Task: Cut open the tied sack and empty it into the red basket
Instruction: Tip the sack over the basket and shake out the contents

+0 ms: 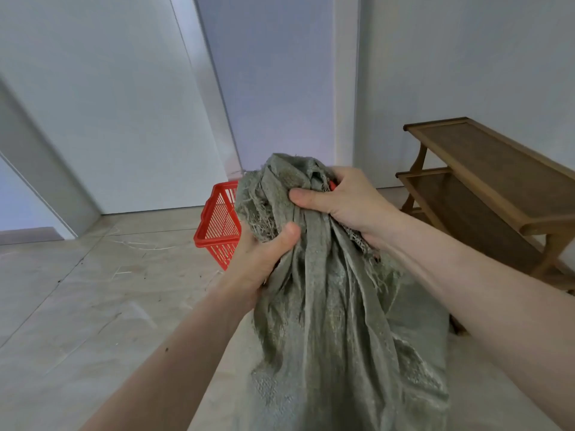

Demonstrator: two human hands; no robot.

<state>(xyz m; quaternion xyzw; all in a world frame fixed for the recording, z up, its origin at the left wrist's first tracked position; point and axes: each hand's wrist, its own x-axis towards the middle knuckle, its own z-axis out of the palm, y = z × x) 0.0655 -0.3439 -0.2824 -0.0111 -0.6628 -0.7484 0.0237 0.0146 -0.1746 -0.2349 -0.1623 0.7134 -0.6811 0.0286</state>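
Both fists, our left hand (264, 259) and right hand (339, 203), clamp the sack (326, 306) neck; we keep it bunched, steering toward the red basket (217, 225).

Tiled floor (93, 306) under sack (326, 337), red basket (217, 228)

Wooden two-tier shelf (485, 181) by white wall (466, 57) — pale tiled floor (77, 306).

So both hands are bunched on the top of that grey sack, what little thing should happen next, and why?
Probably carry the sack toward the red basket. The left hand and right hand grip its gathered, frayed neck, while the basket stands apart, behind it on the floor. Whether the tie is already cut is hidden.
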